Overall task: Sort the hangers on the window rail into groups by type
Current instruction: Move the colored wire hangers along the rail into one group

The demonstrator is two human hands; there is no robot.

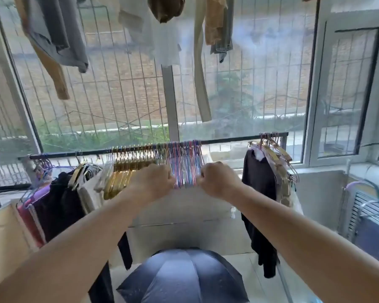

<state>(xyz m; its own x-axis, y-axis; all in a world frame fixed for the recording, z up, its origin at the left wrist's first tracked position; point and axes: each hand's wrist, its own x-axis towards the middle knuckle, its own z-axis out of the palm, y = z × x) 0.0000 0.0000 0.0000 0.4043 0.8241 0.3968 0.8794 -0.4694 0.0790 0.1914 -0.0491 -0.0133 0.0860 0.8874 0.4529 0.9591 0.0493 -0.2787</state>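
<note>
Gripping the coloured wire hangers (185, 165) on the rail (228, 139), left hand (157, 182) and right hand (217, 180) either side, fingers curled round the lower edges.

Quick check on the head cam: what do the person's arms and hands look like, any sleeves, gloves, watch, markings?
Both forearms are bare all the way to the frame edge, with no sleeve in sight. The left hand and right hand have no gloves. No watch, bracelet or band shows at either wrist, and no markings are visible. Rings cannot be judged: the fingers face away from the camera and the picture is slightly blurred.

Two bare forearms — no sleeves, watch or rings in sight — left hand (155, 182), right hand (217, 180).
</note>
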